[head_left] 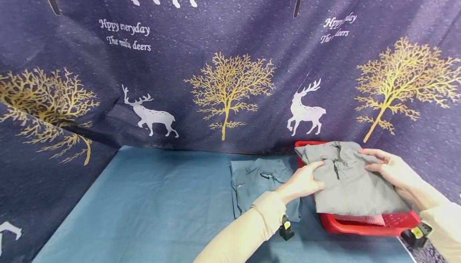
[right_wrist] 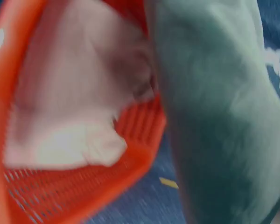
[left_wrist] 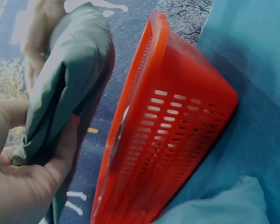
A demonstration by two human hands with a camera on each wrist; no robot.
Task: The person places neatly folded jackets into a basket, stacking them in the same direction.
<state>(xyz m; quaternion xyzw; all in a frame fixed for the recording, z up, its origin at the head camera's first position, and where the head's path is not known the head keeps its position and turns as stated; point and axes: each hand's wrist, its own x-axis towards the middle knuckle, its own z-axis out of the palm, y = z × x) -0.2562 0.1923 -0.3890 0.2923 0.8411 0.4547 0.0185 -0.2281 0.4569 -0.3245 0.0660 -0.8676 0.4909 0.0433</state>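
Both hands hold a folded grey garment [head_left: 354,189] over a red plastic basket [head_left: 345,227]; a short dark strip shows on its upper face. At the left edge, my left hand [head_left: 304,181] grips the cloth. The left wrist view shows the fingers and thumb of that hand round the folded layers, above the basket's rim. My right hand [head_left: 396,175] holds the garment's right side. In the right wrist view the garment [right_wrist: 214,112] is blurred and hangs beside a pale pink cloth [right_wrist: 70,88] inside the basket.
A folded blue-green garment [head_left: 257,191] with a dark zip lies on the blue-covered table [head_left: 162,203], left of the basket. Behind the table hangs a dark blue curtain [head_left: 245,27] printed with deer and trees. The basket stands near the table's right edge.
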